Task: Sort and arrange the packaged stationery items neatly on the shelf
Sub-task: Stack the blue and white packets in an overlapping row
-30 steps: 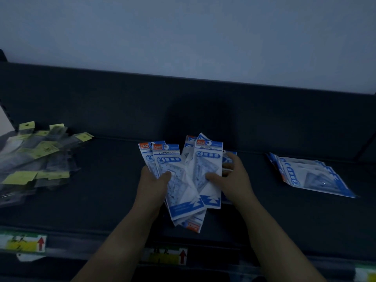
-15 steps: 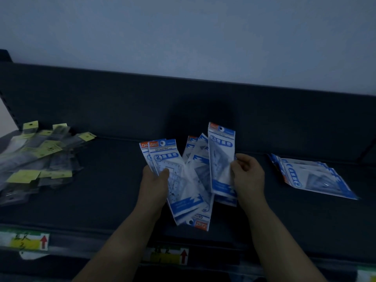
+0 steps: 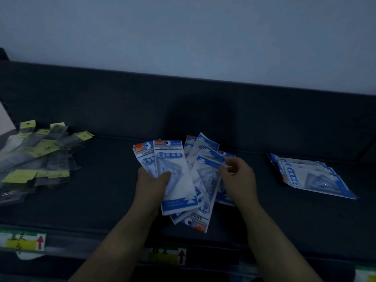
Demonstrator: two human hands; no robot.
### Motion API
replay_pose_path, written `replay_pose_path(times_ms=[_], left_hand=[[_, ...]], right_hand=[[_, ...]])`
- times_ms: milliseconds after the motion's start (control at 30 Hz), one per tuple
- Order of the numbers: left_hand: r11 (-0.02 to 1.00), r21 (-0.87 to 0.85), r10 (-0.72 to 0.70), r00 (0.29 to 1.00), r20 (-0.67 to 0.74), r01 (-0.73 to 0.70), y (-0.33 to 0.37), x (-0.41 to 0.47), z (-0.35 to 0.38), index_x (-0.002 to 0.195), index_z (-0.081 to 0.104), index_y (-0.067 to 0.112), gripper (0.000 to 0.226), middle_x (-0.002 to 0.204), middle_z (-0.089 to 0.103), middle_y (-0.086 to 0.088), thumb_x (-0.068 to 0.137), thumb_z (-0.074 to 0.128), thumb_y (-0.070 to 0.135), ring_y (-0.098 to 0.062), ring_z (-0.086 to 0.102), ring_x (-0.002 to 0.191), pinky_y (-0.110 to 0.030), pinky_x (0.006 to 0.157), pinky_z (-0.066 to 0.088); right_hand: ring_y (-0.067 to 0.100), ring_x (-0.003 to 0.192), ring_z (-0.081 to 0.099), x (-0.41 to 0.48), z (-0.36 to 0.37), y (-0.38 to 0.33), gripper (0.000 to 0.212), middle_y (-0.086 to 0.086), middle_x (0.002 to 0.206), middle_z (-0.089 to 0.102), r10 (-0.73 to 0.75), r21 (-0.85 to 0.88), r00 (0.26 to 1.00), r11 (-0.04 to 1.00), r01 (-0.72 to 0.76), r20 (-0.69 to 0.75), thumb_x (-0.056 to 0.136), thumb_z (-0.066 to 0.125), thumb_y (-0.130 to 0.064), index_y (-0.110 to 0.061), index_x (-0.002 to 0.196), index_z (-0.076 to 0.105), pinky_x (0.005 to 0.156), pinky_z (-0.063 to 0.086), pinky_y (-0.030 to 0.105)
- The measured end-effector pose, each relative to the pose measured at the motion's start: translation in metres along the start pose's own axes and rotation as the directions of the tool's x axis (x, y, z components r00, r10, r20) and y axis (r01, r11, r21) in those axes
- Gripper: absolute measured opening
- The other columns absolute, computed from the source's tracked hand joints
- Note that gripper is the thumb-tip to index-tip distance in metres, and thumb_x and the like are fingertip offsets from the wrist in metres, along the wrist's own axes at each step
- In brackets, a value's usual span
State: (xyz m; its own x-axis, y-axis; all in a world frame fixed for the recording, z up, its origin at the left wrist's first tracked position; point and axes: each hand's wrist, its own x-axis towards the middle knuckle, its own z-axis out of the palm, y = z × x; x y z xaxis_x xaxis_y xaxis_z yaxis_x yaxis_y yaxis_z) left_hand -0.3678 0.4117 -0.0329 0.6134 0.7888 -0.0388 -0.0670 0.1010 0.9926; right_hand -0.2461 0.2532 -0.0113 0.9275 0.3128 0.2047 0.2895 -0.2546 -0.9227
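Observation:
My left hand (image 3: 151,184) grips a fanned bunch of blue-and-white geometry set packs (image 3: 177,180) above the dark shelf (image 3: 112,190), thumb pressed on the front pack. My right hand (image 3: 239,180) pinches the right edge of one pack (image 3: 207,176) in the fan, which lies upside down with its header toward me. A small pile of the same blue-and-white packs (image 3: 311,176) lies flat on the shelf at the right.
A loose heap of clear packs with yellow-green header cards (image 3: 34,155) covers the shelf's left end. Price labels with red arrows (image 3: 24,242) sit on the front rail. The shelf's dark back panel (image 3: 183,102) rises behind.
My right hand lifted one pack up out of the fan, then brought it back down into the bunch, now turned with its header toward me. The left hand stayed put.

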Motion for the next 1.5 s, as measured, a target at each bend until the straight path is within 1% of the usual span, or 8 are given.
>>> replay_pose_path(times_ms=[267, 500, 733, 1000, 1133, 1233, 1367, 1500], left_hand=[[0.997, -0.025, -0.07, 0.997, 0.031, 0.071, 0.004, -0.003, 0.002, 0.121, 0.051, -0.005, 0.037, 0.109, 0.064, -0.024, 0.086, 0.052, 0.007, -0.032, 0.067, 0.09, -0.03, 0.056, 0.054], [0.987, -0.146, -0.081, 0.994, -0.074, 0.07, 0.013, -0.007, -0.002, 0.116, 0.05, -0.006, 0.031, 0.079, 0.055, -0.014, 0.085, 0.046, -0.002, -0.023, 0.059, 0.059, -0.025, 0.042, 0.047], [0.979, -0.191, -0.098, 0.986, -0.134, 0.071, 0.013, -0.007, -0.003, 0.121, 0.048, -0.004, 0.035, 0.098, 0.061, -0.024, 0.086, 0.049, 0.004, -0.03, 0.065, 0.073, -0.03, 0.047, 0.051], [0.957, -0.281, -0.105, 0.99, -0.098, 0.073, 0.02, -0.013, 0.007, 0.125, 0.038, 0.01, 0.036, 0.103, 0.06, -0.012, 0.092, 0.048, -0.003, -0.023, 0.065, 0.083, -0.031, 0.055, 0.052], [0.952, -0.303, -0.056, 0.998, -0.035, 0.043, 0.022, -0.019, 0.015, 0.125, 0.035, 0.017, 0.04, 0.099, 0.059, -0.001, 0.094, 0.05, -0.003, -0.012, 0.062, 0.081, -0.023, 0.056, 0.051], [0.933, -0.357, -0.068, 0.997, -0.04, 0.049, 0.023, -0.018, 0.015, 0.13, 0.035, 0.015, 0.046, 0.11, 0.059, -0.006, 0.092, 0.052, -0.005, -0.015, 0.061, 0.088, -0.028, 0.069, 0.05], [0.913, -0.406, -0.077, 0.995, -0.056, 0.048, 0.028, -0.02, 0.013, 0.125, 0.031, 0.015, 0.053, 0.105, 0.059, -0.007, 0.086, 0.063, -0.004, -0.017, 0.064, 0.084, -0.034, 0.067, 0.054], [0.939, -0.344, -0.069, 0.989, -0.13, 0.021, 0.028, -0.021, 0.01, 0.128, 0.03, 0.018, 0.054, 0.104, 0.057, -0.003, 0.089, 0.063, 0.0, -0.016, 0.062, 0.085, -0.032, 0.065, 0.051]], right_hand=[[-0.001, 0.078, 0.054, 0.004, 0.003, 0.0, 0.058, -0.002, 0.106, 0.057, 0.042, -0.011, 0.975, 0.999, -0.04, 0.216, 0.083, 0.072, -0.017, -0.018, 0.134, 0.045, 0.057, 0.043, 0.009], [0.019, 0.076, 0.068, 0.005, -0.005, 0.003, 0.055, 0.004, 0.107, 0.062, 0.119, 0.29, 0.989, 0.953, -0.09, -0.085, 0.09, 0.056, -0.007, -0.027, 0.136, 0.034, 0.066, 0.058, 0.035], [0.024, 0.088, 0.065, 0.005, -0.001, 0.004, 0.032, 0.009, 0.107, 0.063, 0.2, 0.269, 0.98, 0.945, -0.188, -0.018, 0.084, 0.063, -0.006, -0.014, 0.114, 0.056, 0.075, 0.058, 0.042], [0.022, 0.099, 0.066, 0.006, -0.002, -0.005, 0.057, 0.001, 0.115, 0.061, 0.281, 0.683, 0.957, 0.686, -0.251, 0.07, 0.087, 0.062, 0.001, -0.03, 0.133, 0.046, 0.081, 0.058, 0.038], [0.015, 0.08, 0.07, -0.005, 0.013, -0.014, 0.031, 0.007, 0.105, 0.065, 0.19, 0.534, 0.966, 0.806, -0.255, 0.175, 0.091, 0.062, -0.011, -0.009, 0.121, 0.057, 0.069, 0.059, 0.024], [0.01, 0.085, 0.066, -0.01, 0.017, -0.011, 0.043, 0.003, 0.109, 0.065, 0.029, 0.112, 0.991, 0.993, -0.044, 0.133, 0.09, 0.063, -0.031, -0.009, 0.126, 0.059, 0.075, 0.057, 0.026], [0.013, 0.091, 0.061, -0.016, 0.015, -0.012, 0.037, -0.001, 0.105, 0.067, -0.278, -0.309, 0.926, 0.884, 0.351, 0.255, 0.092, 0.052, -0.047, -0.021, 0.114, 0.068, 0.08, 0.051, 0.035], [0.012, 0.063, 0.057, -0.022, 0.017, -0.013, 0.034, -0.003, 0.069, 0.065, -0.319, -0.28, 0.893, 0.868, 0.41, 0.318, 0.095, 0.05, -0.039, -0.021, 0.076, 0.071, 0.058, 0.045, 0.032]])
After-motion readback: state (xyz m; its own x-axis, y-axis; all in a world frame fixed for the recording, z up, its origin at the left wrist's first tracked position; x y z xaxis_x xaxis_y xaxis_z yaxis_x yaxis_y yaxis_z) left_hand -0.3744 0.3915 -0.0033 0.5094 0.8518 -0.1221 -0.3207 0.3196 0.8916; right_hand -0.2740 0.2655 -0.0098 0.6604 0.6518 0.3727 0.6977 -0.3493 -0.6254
